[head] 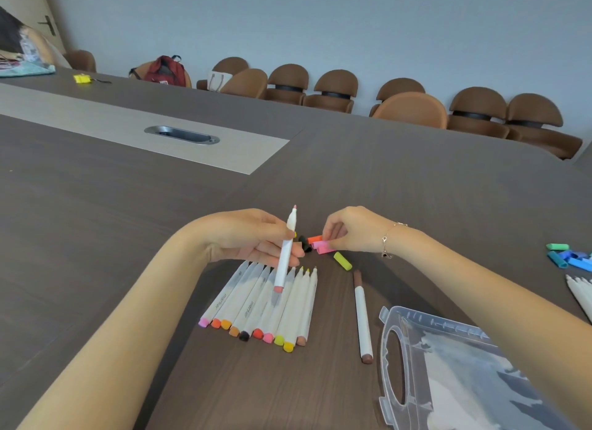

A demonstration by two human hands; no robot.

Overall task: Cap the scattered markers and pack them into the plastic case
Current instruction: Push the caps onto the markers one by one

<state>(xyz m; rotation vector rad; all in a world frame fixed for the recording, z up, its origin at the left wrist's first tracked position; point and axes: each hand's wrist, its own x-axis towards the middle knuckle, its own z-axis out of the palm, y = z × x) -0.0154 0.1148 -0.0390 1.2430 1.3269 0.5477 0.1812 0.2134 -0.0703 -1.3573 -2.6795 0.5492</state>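
A dark wood-grain counter (pixel 416 179) fills a room lined with brown chairs (pixel 336 91). The left hand (pixel 253 237) grips an uncapped marker (pixel 286 250) upright; the right hand (pixel 349 231) pinches a pink cap (pixel 322 247). Markers (pixel 266 304) lie beside the clear plastic case (pixel 413 359).

The left hand (pixel 253 240) held a pink marker (pixel 285 253) nearly upright, right over a row of markers (pixel 266 304), so there was little room under it. Loose caps (pixel 315 245) crowded the gap between it and the right hand (pixel 349 231). A yellow cap (pixel 342 260) and a brown marker (pixel 362 317) lay near that hand, with the case (pixel 448 365) beyond. The table (pixel 96 212) to the left lay bare.
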